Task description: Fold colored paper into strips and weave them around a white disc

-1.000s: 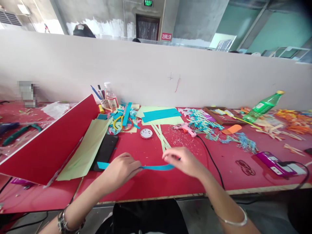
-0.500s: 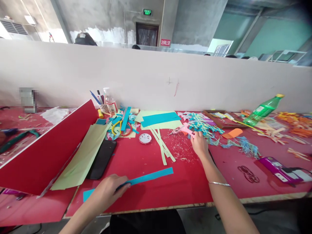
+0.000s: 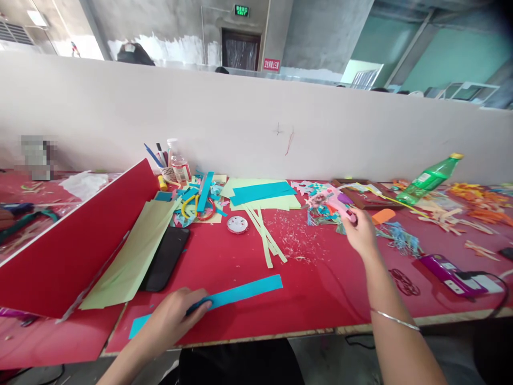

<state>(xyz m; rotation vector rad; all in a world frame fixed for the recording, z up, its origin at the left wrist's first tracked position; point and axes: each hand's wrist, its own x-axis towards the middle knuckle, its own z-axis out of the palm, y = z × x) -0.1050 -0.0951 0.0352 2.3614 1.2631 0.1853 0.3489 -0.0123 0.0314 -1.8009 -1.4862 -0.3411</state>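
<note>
My left hand (image 3: 178, 315) is closed on a blue paper strip (image 3: 246, 290) near the table's front edge. One end of the strip points right; its middle is hidden by the fingers. A piece of blue paper (image 3: 139, 325) shows beyond the wrist. My right hand (image 3: 360, 232) grips a pink glue gun (image 3: 340, 205) by its handle, with the nozzle pointing left above woven blue and pink paper scraps. Pale green strips (image 3: 264, 238) lie crossed between the two hands. A small round tin (image 3: 237, 224) sits left of them.
A black phone (image 3: 165, 259) lies beside light green paper (image 3: 130, 256) and a red upright board (image 3: 80, 246). Scissors (image 3: 191, 207) rest among paper scraps. At right are a green bottle (image 3: 430, 179) and a purple power strip (image 3: 452, 275). A white partition (image 3: 240, 123) stands behind.
My right hand has lifted the pink glue gun and moved it to the right over the scraps. The left hand still holds the blue strip in nearly the same spot.
</note>
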